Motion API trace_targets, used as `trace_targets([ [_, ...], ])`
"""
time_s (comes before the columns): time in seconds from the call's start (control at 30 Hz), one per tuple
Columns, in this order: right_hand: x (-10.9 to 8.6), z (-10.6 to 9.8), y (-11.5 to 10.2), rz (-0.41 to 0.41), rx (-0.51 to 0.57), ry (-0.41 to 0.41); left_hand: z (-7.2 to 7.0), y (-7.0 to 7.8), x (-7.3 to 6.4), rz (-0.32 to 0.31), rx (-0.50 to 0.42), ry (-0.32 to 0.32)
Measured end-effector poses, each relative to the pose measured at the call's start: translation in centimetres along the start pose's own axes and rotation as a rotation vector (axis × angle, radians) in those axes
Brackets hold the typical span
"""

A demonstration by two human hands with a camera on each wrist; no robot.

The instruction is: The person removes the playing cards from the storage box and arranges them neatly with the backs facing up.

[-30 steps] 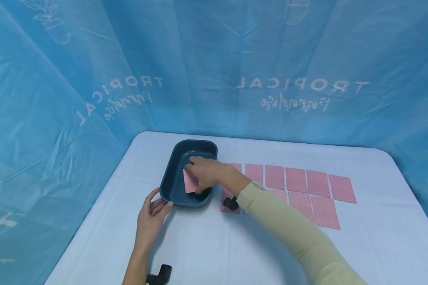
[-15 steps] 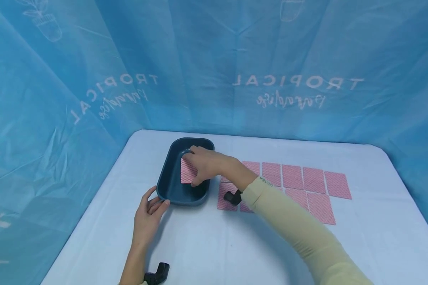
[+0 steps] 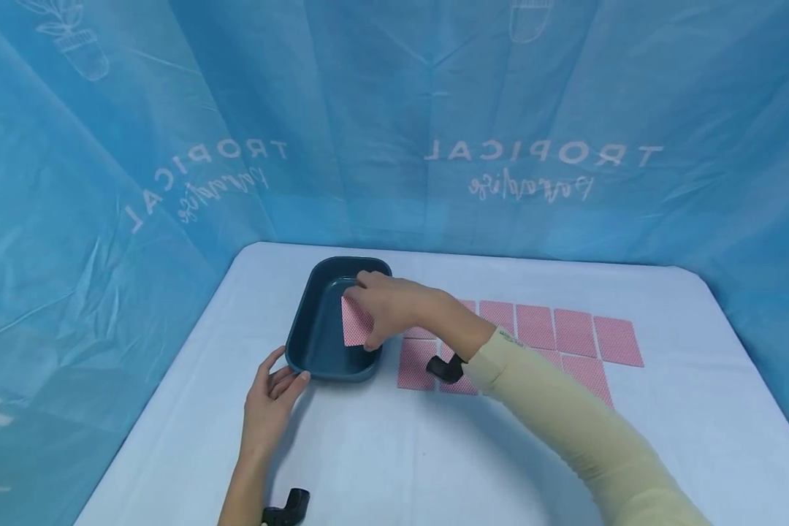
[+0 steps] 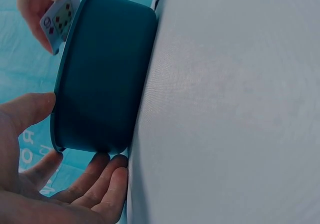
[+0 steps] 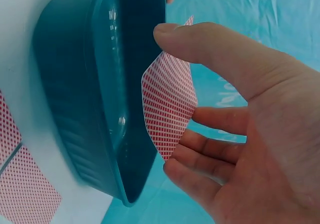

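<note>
My left hand holds the near left corner of a dark teal, deep rectangular bin, thumb and fingertips against its rim and wall. Over the bin my right hand pinches a playing card, its red-and-white patterned back toward the head camera. In the right wrist view the card bows between thumb and fingers beside the bin's opening. The left wrist view shows the face of the card, printed with red diamonds.
Two rows of face-down playing cards lie right of the bin, some hidden under the right forearm. They rest on a white-covered table. Blue printed curtains hang behind and at the sides. Black wrist-worn pieces stick out near both wrists.
The right hand has raised the card slightly inside the bin's outline and then shifted right toward the bin's right rim. The left hand keeps its place at the corner.
</note>
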State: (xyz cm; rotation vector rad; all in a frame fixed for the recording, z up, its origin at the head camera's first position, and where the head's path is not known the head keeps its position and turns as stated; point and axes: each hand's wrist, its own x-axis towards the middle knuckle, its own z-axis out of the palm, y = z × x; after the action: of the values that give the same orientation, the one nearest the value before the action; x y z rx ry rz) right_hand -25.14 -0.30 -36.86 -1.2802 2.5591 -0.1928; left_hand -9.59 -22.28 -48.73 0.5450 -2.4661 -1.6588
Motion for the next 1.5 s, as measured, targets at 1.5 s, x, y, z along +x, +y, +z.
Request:
trace_targets([
  [1.5, -10.0, 2.0, 6.5, 0.104, -0.028, 0.045, -0.1, 0.0, 0.0, -0.014, -0.012, -0.038],
])
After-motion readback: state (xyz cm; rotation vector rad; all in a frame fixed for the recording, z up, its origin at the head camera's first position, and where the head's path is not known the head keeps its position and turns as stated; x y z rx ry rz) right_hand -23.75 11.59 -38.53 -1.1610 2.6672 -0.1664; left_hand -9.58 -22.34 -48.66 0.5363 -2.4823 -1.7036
